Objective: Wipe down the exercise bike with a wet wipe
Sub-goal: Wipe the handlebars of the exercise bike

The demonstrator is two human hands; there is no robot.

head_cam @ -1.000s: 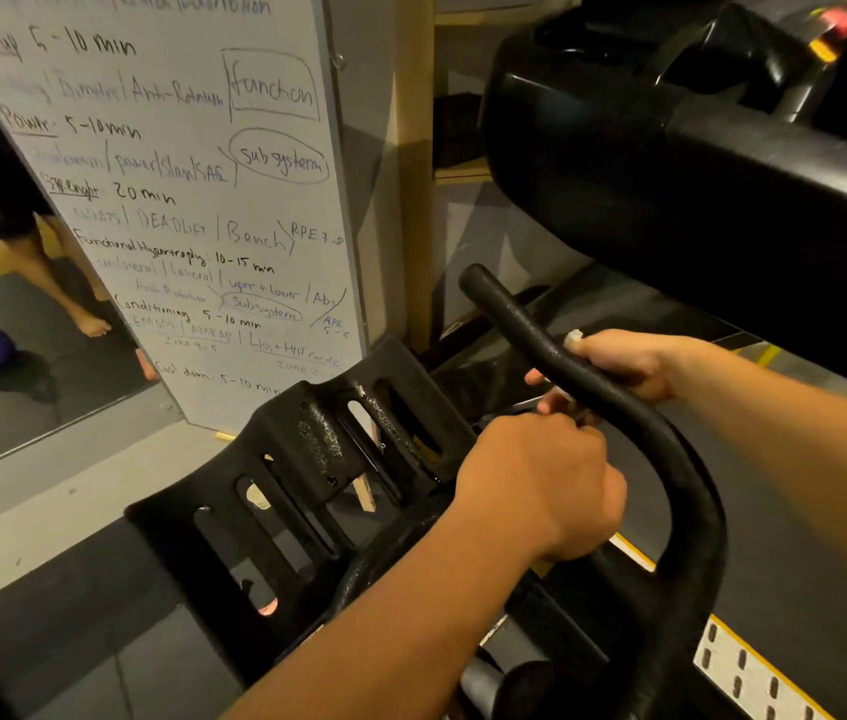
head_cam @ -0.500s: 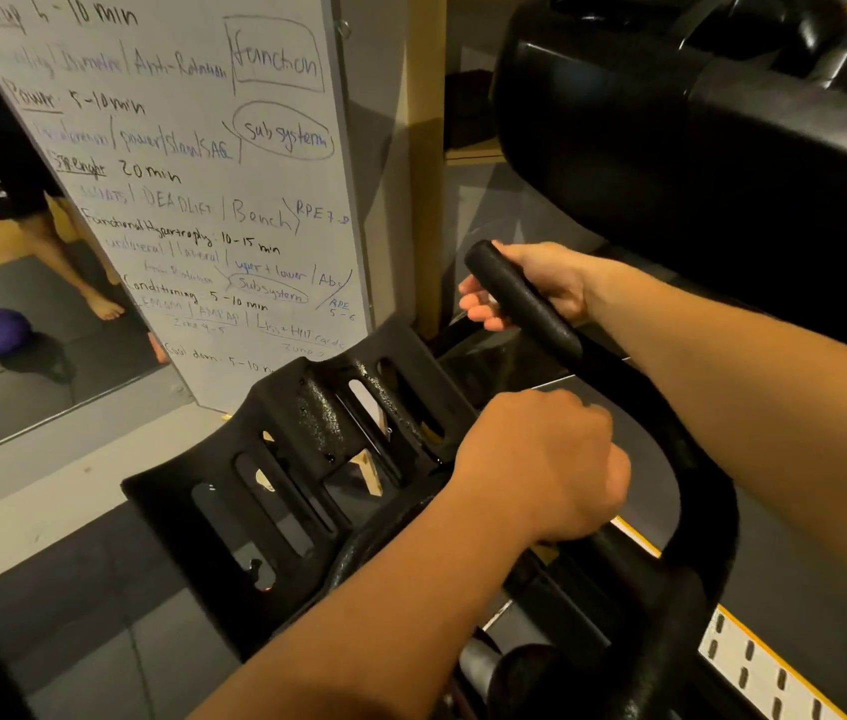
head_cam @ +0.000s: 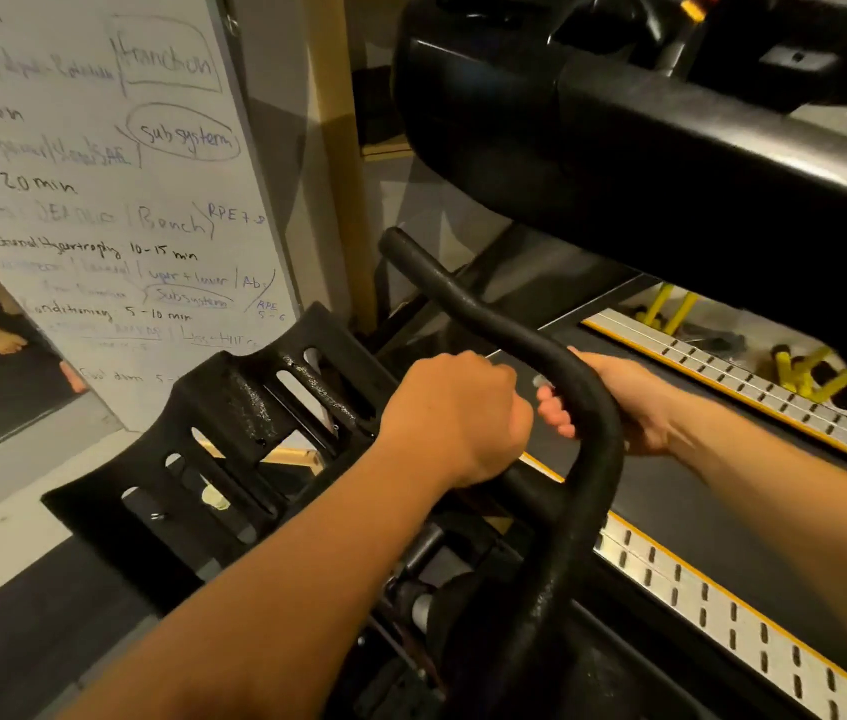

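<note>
**Wiping the curved side tube of the bike's handlebar (head_cam: 585, 485).** The right hand (head_cam: 634, 402) is clamped round the tube just above its bend, fingers (head_cam: 556, 415) curled under it. A pale scrap at the fingertips is judged to be the wet wipe (head_cam: 541, 380), with the rest hidden against the palm. The left hand (head_cam: 458, 415) is a closed fist on the handlebar's lower cross section, just beside the right hand and apparently bracing the bar. To do the step well, keep the wipe wrapped fully round the tube. Slide along its whole length with light twisting so the underside is covered, and hold the bracing grip firm. The tube's long axis rises from the bend at lower centre, then runs away from the person. Its free end points up and left, toward the whiteboard (head_cam: 99, 200), above the slotted bracket (head_cam: 255, 407).
</note>
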